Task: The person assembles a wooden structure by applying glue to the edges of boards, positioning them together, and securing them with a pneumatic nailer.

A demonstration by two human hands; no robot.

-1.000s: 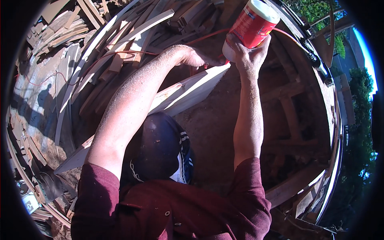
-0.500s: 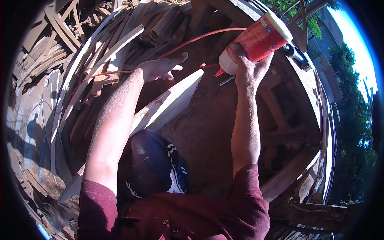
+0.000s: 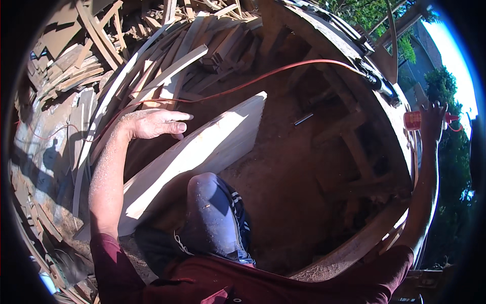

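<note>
A pale wooden board (image 3: 197, 152) stands on its edge, slanting from the lower left up to the middle. My left hand (image 3: 154, 123) is just above and left of it, fingers loosely extended, holding nothing; its forearm is dusted with sawdust. At the far right my right hand (image 3: 431, 119) grips a red bottle (image 3: 412, 120) lying sideways, its red nozzle sticking out to the right. The hand is beside the long sunlit edge of a timber surface, and whether the bottle rests on it I cannot tell. My knee (image 3: 207, 202) is below the board.
Piles of cut wooden strips (image 3: 177, 66) fill the upper left. A red hose (image 3: 283, 68) crosses to a dark tool or fitting (image 3: 379, 86) on the curved rim at upper right. A metal tube (image 3: 304, 118) lies right of the board. Timber framing (image 3: 354, 152) stands in shade at the right.
My right hand has carried the red bottle from upper middle to far right and tipped it sideways. My left hand has left the board's top end, moving down and left, fingers loosened.
</note>
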